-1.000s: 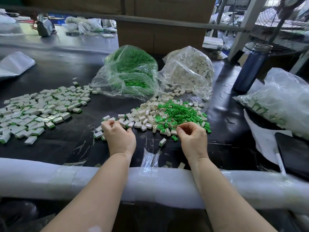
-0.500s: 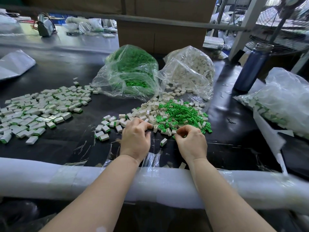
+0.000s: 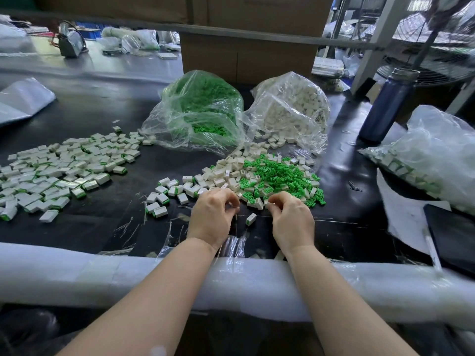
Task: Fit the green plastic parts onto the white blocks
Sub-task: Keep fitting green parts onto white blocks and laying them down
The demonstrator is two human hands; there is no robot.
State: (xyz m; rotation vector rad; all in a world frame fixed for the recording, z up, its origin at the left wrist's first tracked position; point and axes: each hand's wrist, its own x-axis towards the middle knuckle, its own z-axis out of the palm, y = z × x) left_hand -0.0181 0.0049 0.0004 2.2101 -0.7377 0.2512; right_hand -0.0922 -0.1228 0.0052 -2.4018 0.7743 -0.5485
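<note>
A heap of loose green parts lies mixed with bare white blocks on the black table, just beyond my hands. My left hand has its fingers curled at the heap's near edge and seems to pinch a white block, mostly hidden by the fingers. My right hand is curled the same way a hand's width to the right, its fingertips pinching what looks like a small green part. One fitted block lies between my hands. A small group of fitted blocks sits left of my left hand.
A wide spread of fitted blocks covers the left. At the back stand a bag of green parts and a bag of white blocks. On the right are a blue bottle, another full bag and a dark tablet. A foam-padded edge runs under my forearms.
My left hand moved right from the small group of fitted blocks to the white blocks at the heap, then drew back a little. My right hand stayed at the heap's near edge.
</note>
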